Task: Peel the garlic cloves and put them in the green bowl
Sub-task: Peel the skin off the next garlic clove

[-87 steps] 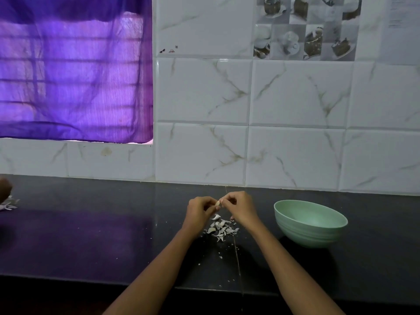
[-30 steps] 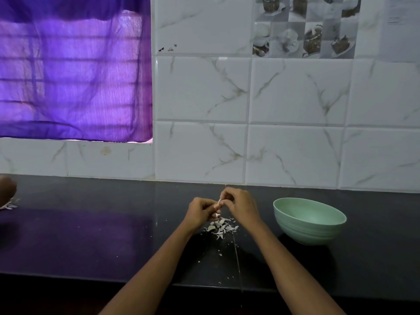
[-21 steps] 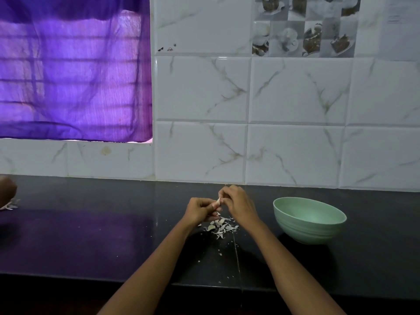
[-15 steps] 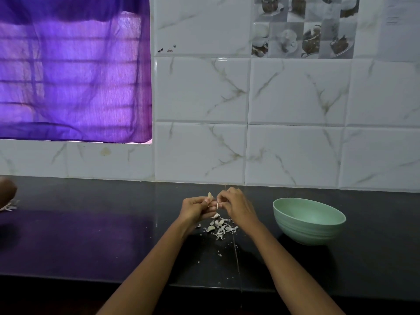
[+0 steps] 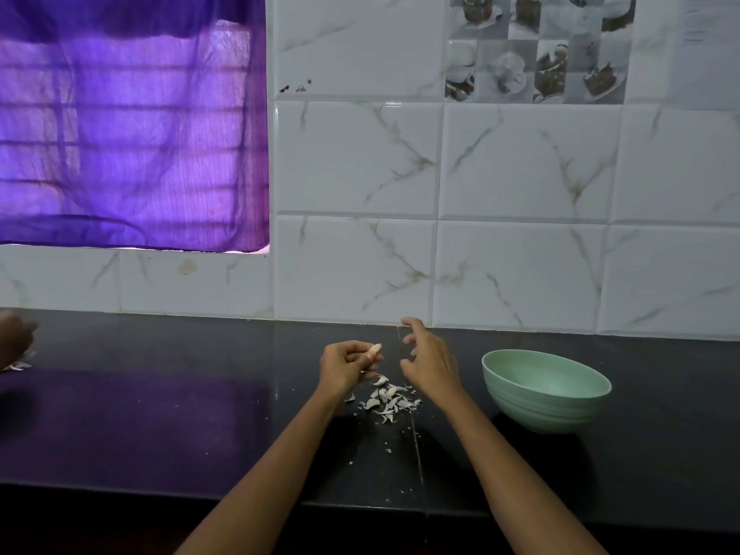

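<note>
— Two hands over the black stone counter; what is each one doing?

— Her left hand has its fingers curled in and pinches a small pale garlic clove, whose tip pokes out toward the other hand. The right hand sits just beside it, apart from the clove, fingers loosely bent and spread, gripping nothing.

— And the peel?

— A small heap of thin white garlic skins lies on the counter right below and between the two hands, with a few crumbs scattered nearer the person.

— Where is the bowl?

— The round pale green bowl stands upright on the counter, near the right hand's outer side. Its inside shows only partly from this angle, and I cannot tell whether any cloves lie in it.

— Anything else around?

— Far out from the left hand, at the picture's edge, part of another person's hand shows above a few more white scraps. Beyond the hands rises a white marbled tile wall, and a sheer purple curtain hangs on the left hand's side.
</note>
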